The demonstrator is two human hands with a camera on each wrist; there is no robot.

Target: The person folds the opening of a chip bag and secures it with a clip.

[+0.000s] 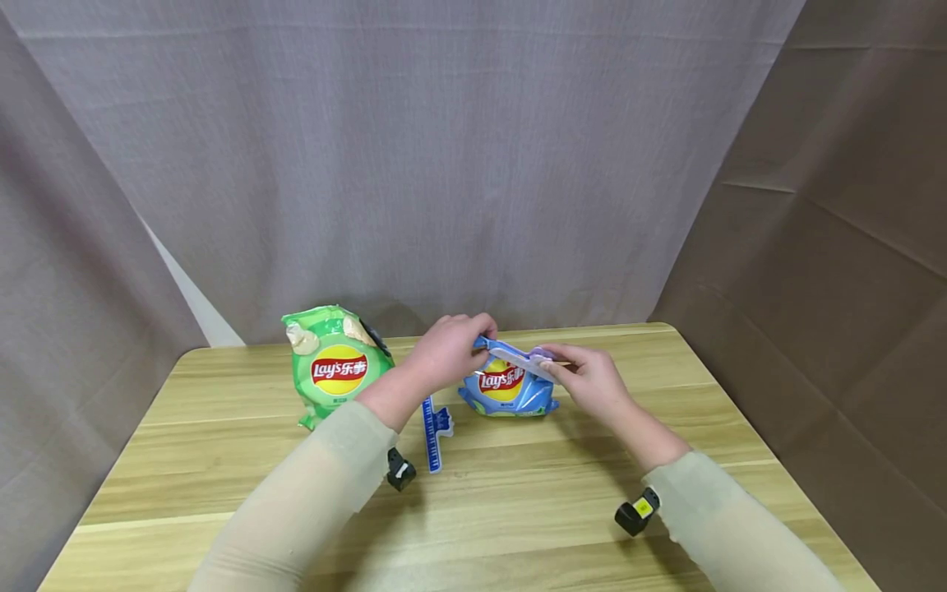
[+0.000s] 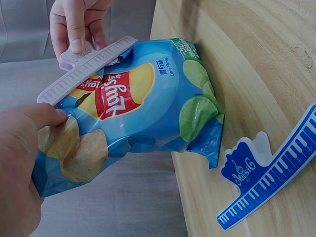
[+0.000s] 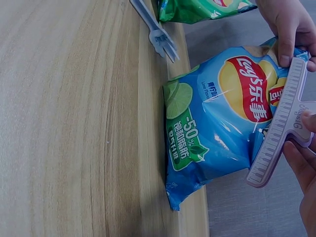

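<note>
A blue Lay's bag (image 1: 505, 393) (image 2: 138, 98) (image 3: 217, 108) rests on the table with its top folded over. Across that fold lies a light purple clip (image 1: 521, 360) (image 2: 89, 69) (image 3: 279, 128) with a piano-key pattern. The left hand (image 1: 453, 349) (image 2: 19, 153) (image 3: 291, 29) pinches the bag's top corner by one end of the clip. Thumb and fingers of the right hand (image 1: 592, 380) (image 2: 79, 24) (image 3: 303, 163) grip the clip's handle. Below the left hand, a blue music clip (image 1: 432, 436) (image 2: 266, 177) lies on the wood.
A green Lay's bag (image 1: 336, 374) (image 3: 197, 10) stands at the back left of the wooden table (image 1: 518, 510), close to the left forearm. A grey curtain (image 1: 444, 164) hangs behind the table, and another covers the right side.
</note>
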